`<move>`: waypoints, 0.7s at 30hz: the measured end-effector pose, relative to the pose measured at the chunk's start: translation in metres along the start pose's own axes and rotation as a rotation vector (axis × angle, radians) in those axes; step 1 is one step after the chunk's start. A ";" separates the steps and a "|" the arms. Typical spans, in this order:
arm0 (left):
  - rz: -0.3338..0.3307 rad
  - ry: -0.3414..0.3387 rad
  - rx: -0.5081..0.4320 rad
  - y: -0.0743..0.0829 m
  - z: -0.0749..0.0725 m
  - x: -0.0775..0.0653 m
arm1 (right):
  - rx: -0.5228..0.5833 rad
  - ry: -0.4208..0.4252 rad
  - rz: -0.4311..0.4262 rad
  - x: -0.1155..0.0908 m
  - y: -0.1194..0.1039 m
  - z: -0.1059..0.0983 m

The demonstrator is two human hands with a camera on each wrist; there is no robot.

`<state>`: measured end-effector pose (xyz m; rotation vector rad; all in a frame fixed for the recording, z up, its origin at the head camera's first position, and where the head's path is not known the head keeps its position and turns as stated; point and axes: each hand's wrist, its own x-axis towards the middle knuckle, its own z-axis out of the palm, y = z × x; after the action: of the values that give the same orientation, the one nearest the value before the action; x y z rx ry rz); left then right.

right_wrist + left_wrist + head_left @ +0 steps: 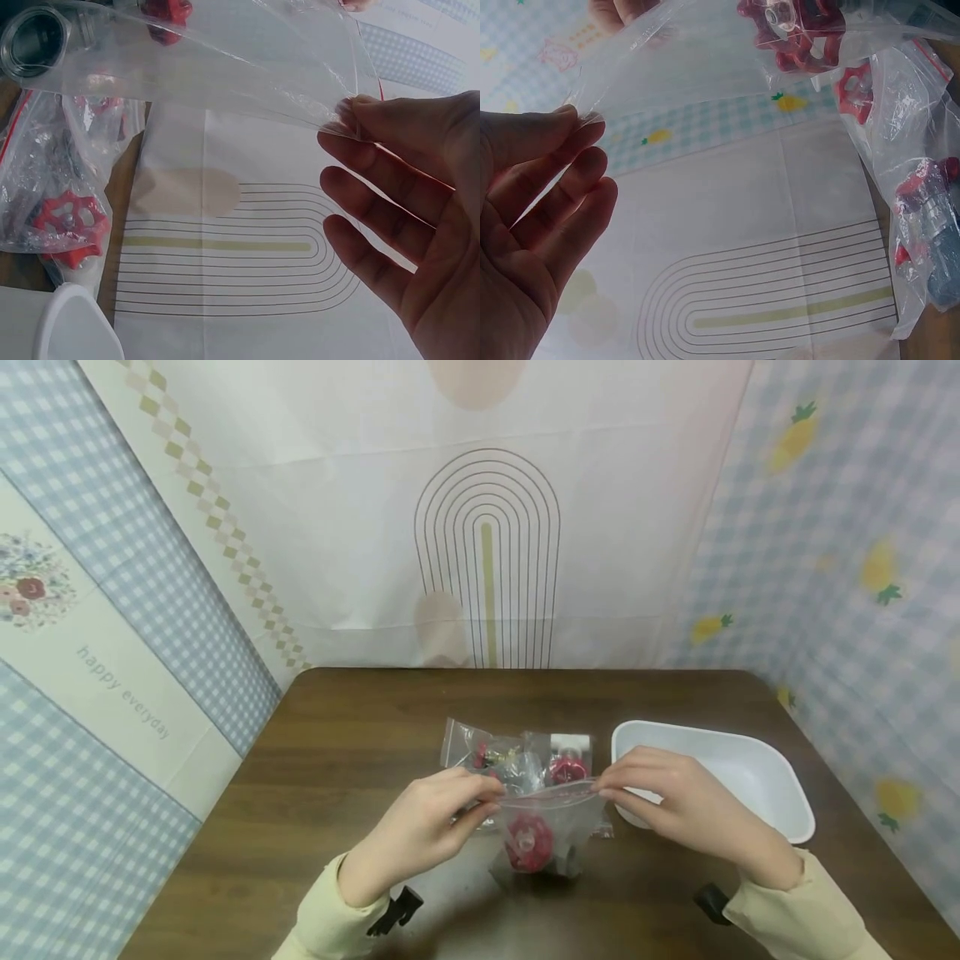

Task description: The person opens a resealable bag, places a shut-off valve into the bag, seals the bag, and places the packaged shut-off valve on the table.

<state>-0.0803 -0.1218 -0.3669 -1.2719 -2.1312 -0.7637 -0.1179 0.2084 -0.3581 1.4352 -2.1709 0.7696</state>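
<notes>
A clear zip-lock bag [570, 822] hangs between my two hands over the near middle of the table. Inside it are a red handwheel [529, 842] and a grey, round-ended metal fitting [36, 39]. My left hand [438, 814] pinches the bag's top left corner between thumb and forefinger, as the left wrist view shows. At the opposite top corner, my right hand [675, 797] pinches the plastic the same way, its other fingers spread below. Just behind lie more clear bags [915, 112] holding parts with red handwheels [71, 225].
A white plastic tub [750, 768] stands at the right of the brown wooden table [352, 718], close beside my right hand. Patterned cloth [337, 527] hangs behind the table and along both sides.
</notes>
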 end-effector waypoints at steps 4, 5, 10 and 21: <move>-0.004 0.005 0.007 0.002 0.001 0.001 | -0.017 -0.006 0.013 -0.001 0.000 -0.001; -0.006 0.006 0.007 0.002 0.001 0.001 | -0.021 -0.005 0.010 -0.001 0.000 -0.001; 0.003 0.019 0.011 0.005 0.002 0.002 | -0.028 0.000 0.002 -0.003 -0.001 -0.002; 0.011 0.021 0.024 0.009 0.003 0.007 | -0.019 -0.007 0.017 -0.006 -0.002 -0.004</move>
<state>-0.0752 -0.1119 -0.3627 -1.2571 -2.1088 -0.7419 -0.1134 0.2141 -0.3584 1.4133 -2.1924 0.7493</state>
